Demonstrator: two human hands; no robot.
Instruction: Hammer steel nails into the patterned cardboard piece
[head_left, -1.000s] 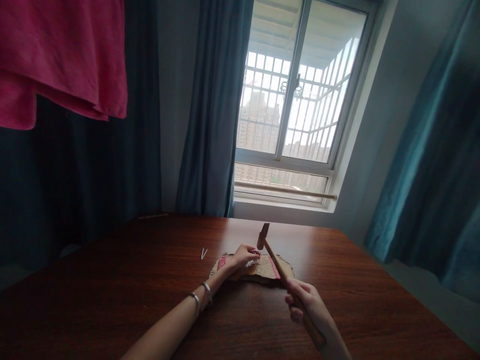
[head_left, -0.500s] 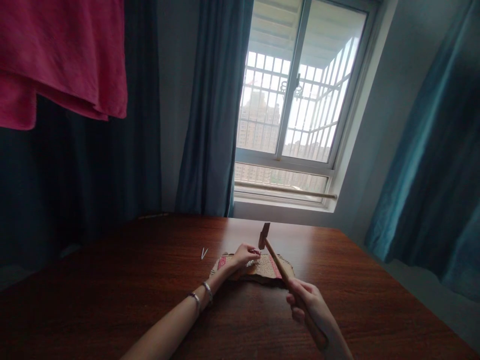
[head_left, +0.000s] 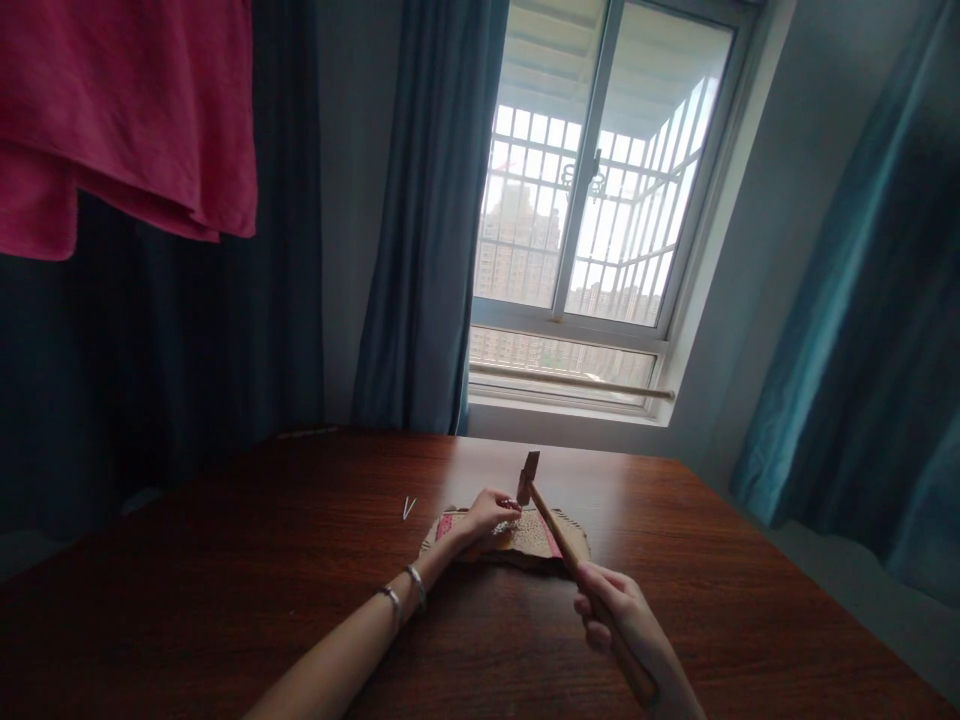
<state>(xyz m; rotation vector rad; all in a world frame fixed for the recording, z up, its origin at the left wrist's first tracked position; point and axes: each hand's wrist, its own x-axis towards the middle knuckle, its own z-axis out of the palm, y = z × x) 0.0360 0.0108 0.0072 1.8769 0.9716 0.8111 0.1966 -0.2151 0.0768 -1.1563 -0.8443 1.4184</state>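
Note:
A flat tan board (head_left: 559,540) with a red strip and a dotted pale patch lies on the dark wooden table (head_left: 262,590). My left hand (head_left: 487,512) rests on the board with its fingertips pinched on something small that I cannot make out. My right hand (head_left: 619,612) is wrapped round the wooden handle of a hammer (head_left: 553,525). The hammer's metal head (head_left: 529,475) hangs just above and right of my left fingertips. Two bangles sit on my left wrist.
A small pale V-shaped piece (head_left: 408,507) lies on the table left of the board. Behind the table are a barred window (head_left: 592,220), blue curtains (head_left: 420,220) on both sides, and a pink cloth (head_left: 127,110) hanging at upper left.
The hammer head has dipped slightly toward my left fingertips. My right hand has shifted a little lower. My left hand has stayed on the board.

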